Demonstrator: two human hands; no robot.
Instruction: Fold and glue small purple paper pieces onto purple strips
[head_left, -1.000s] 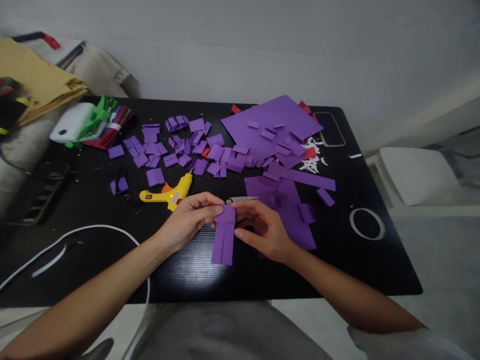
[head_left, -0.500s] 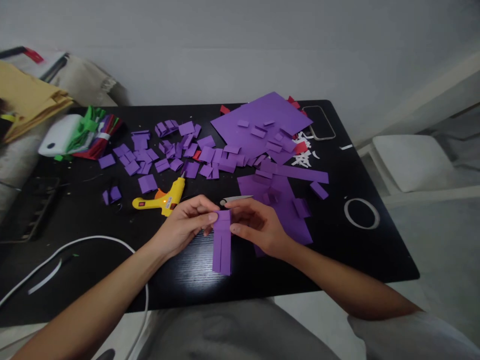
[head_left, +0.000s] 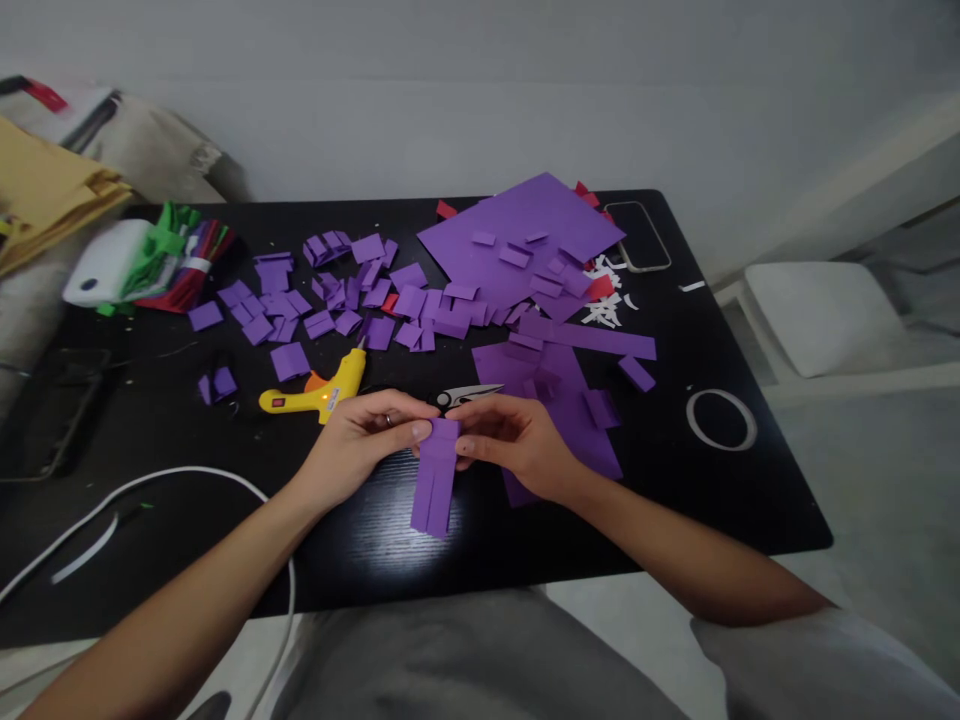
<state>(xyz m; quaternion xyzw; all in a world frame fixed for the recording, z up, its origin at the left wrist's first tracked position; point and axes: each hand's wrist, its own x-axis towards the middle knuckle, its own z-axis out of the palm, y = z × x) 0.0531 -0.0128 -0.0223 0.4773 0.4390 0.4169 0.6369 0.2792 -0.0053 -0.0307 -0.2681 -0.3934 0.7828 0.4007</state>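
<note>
Between my two hands is a folded purple paper strip (head_left: 433,485), its long end hanging down toward me with a slit or seam along its middle. My left hand (head_left: 367,440) pinches its upper left edge between thumb and fingers. On the upper right edge, my right hand (head_left: 517,440) grips it the same way. Just beyond the fingertips lie scissors (head_left: 476,393), blades pointing right, handles mostly hidden. A yellow glue gun (head_left: 322,392) rests left of them, its small light glowing.
Several folded purple paper pieces (head_left: 277,305) scatter across the black table (head_left: 225,580). Larger purple sheets (head_left: 480,240) lie at the back, near white paper scraps (head_left: 602,312) and a phone (head_left: 637,237). A tape ring (head_left: 721,420) sits at right; a white cable (head_left: 187,469) curves at left.
The lower end of the purple strip has swung a little to the left. My right fingers have closed in on its upper edge. The view has shifted slightly.
</note>
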